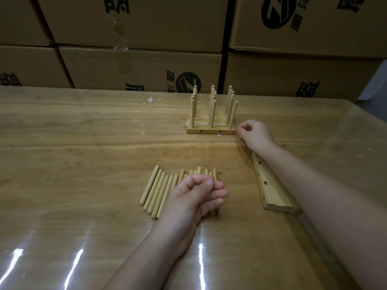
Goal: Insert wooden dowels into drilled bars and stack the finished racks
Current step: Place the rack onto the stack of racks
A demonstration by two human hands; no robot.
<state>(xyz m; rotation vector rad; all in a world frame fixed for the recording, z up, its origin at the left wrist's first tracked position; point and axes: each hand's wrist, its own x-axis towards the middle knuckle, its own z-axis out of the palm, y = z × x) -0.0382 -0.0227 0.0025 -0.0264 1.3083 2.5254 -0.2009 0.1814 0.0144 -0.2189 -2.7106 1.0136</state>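
Observation:
Several finished racks [211,122], each a wooden bar with three upright dowels, stand pressed together at the far middle of the table. My right hand [254,135] rests curled beside the right end of the front bar, fingertips close to it; contact is unclear. A pile of loose dowels [161,191] lies in the near middle. My left hand [199,193] lies on the right part of that pile with its fingers curled in; whether it holds a dowel is hidden. A few drilled bars [270,189] lie side by side under my right forearm.
The work surface is a glossy wooden table [83,155] with glare streaks near the front edge. Stacked cardboard boxes [136,65] form a wall right behind the table's far edge. A pale object [381,80] shows at the far right.

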